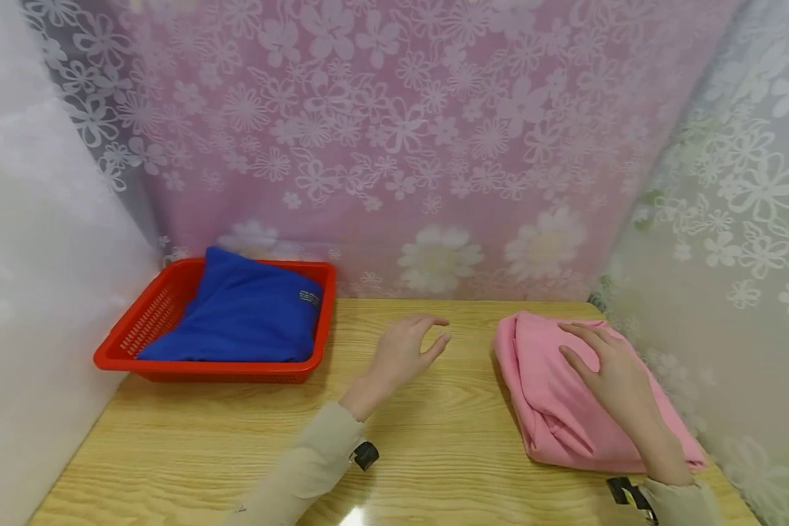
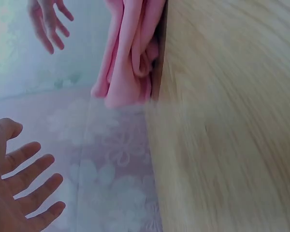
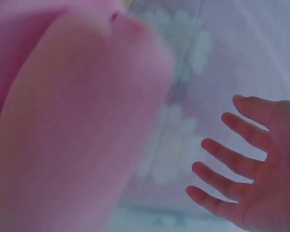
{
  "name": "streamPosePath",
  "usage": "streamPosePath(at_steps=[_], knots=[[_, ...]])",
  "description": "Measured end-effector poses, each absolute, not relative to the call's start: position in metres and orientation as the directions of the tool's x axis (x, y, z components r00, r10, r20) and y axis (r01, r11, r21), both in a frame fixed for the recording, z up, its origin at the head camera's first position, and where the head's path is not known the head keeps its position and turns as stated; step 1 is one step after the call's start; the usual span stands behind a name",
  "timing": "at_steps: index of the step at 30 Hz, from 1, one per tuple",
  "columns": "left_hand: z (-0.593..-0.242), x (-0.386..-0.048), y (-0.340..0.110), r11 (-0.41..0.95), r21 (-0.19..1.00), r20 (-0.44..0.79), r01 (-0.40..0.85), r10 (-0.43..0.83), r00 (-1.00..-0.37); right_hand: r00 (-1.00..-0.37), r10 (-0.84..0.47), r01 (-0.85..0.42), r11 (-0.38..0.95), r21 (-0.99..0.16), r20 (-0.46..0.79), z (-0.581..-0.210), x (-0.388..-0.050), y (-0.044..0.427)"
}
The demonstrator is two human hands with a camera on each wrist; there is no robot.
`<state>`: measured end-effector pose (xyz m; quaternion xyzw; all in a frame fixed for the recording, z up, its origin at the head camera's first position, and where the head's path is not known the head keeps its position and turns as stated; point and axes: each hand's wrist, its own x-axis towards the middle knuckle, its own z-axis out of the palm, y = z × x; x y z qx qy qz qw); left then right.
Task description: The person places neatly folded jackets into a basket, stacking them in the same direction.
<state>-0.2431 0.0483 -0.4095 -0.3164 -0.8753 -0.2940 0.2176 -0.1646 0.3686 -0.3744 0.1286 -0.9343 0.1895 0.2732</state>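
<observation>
A folded pink cloth (image 1: 546,394), perhaps a garment, lies on the right of the wooden table. My right hand (image 1: 614,376) hovers over it with fingers spread; the right wrist view shows the hand (image 3: 261,169) apart from the pink fabric (image 3: 82,121). Over the middle of the table my left hand (image 1: 397,354) is held in the air, its fingers loosely extended and nothing in them. In the left wrist view, that hand (image 2: 24,183) has its fingers apart, with the pink cloth (image 2: 128,58) beyond it.
At the left of the table (image 1: 434,438) stands a red plastic basket (image 1: 210,371). Inside it lies a folded blue cloth (image 1: 250,314) with small pale print on one corner. Floral curtains (image 1: 394,146) enclose the back and both sides.
</observation>
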Motion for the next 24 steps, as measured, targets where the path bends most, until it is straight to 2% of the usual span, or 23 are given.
streamPosePath(at_steps=[5, 14, 19, 24], knots=[[-0.414, -0.239, 0.083, 0.615, 0.377, 0.483, 0.693, 0.508, -0.713, -0.874, -0.109, -0.295, 0.893, -0.339, 0.473, -0.385, -0.161, 0.421], [-0.423, -0.227, 0.141, 0.633, 0.344, 0.293, 0.693, 0.629, -0.72, -0.958, -0.106, -0.183, 0.94, -0.287, 0.265, -0.408, -0.151, 0.493], [-0.43, -0.219, 0.17, 0.64, 0.31, 0.234, 0.703, 0.666, -0.709, -0.978, -0.094, -0.149, 0.94, -0.306, 0.187, -0.421, -0.147, 0.514], [-0.439, -0.212, 0.191, 0.646, 0.261, 0.181, 0.718, 0.697, -0.693, -0.994, -0.07, -0.095, 0.921, -0.378, 0.079, -0.429, -0.148, 0.515]])
